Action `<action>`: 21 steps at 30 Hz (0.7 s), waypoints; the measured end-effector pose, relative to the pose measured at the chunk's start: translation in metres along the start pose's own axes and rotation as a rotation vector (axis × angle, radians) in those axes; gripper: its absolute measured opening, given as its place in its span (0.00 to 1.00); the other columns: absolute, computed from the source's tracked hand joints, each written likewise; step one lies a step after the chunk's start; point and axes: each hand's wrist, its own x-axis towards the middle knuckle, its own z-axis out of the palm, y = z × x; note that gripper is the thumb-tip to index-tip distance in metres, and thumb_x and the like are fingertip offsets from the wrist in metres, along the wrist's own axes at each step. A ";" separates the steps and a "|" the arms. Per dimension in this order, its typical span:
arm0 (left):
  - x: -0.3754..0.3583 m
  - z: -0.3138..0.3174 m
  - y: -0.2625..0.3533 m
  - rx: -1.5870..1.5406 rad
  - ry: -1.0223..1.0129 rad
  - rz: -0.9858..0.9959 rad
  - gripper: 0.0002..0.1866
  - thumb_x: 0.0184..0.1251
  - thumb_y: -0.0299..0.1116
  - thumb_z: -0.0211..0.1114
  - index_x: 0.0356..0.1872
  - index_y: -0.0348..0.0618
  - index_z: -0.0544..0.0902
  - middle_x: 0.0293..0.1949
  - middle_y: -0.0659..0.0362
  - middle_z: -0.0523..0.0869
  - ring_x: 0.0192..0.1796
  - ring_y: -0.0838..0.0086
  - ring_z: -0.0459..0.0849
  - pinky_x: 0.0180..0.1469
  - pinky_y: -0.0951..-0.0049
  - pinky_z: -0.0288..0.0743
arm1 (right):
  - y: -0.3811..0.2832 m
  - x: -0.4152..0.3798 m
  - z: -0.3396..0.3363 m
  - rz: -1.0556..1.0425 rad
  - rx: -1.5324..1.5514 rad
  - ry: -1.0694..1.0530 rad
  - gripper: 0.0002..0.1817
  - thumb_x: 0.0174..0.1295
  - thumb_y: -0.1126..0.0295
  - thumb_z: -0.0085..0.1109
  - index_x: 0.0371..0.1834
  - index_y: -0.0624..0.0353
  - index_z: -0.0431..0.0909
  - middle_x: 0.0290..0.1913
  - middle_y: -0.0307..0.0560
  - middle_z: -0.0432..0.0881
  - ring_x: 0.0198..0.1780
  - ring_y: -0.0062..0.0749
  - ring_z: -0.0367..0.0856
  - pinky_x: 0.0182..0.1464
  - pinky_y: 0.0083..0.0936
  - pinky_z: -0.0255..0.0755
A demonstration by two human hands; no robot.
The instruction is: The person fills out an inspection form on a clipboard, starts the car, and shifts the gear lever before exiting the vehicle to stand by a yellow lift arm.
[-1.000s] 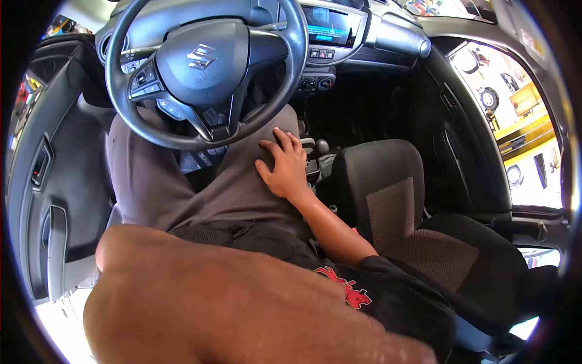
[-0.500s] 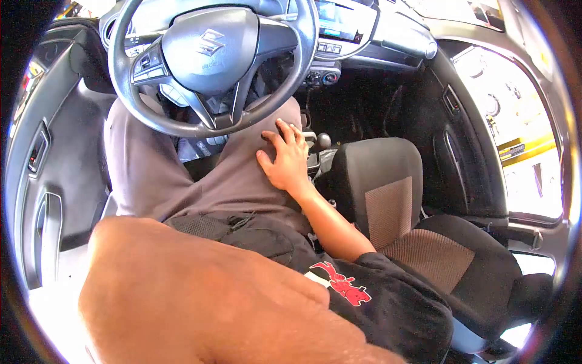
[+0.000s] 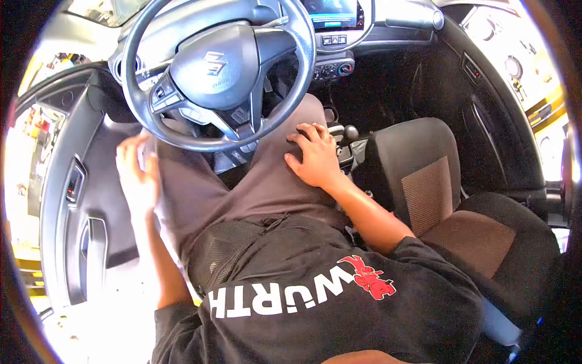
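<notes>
My left hand is beside my left thigh, near the door, with its fingers apart and nothing seen in it; bright light washes out part of it. Spread on my right thigh lies my right hand, empty, its fingers slightly bent. The steering wheel stands in front of both hands and touches neither. Just right of my right hand is the gear lever, which it does not touch.
The driver's door is on the left, with its handle and armrest. A passenger seat is on the right. The dashboard holds a lit screen and control knobs. Bright surroundings show beyond the windows.
My left arm, which was large and close to the camera, has moved down to the door side. My right hand still rests on the thigh. The view has shifted.
</notes>
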 end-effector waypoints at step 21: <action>-0.024 0.055 -0.024 0.122 -0.035 -0.168 0.31 0.65 0.38 0.65 0.69 0.41 0.72 0.73 0.44 0.63 0.74 0.46 0.63 0.76 0.52 0.57 | 0.064 0.157 0.046 0.042 0.714 0.154 0.23 0.66 0.61 0.62 0.61 0.60 0.76 0.53 0.56 0.84 0.53 0.46 0.83 0.57 0.39 0.75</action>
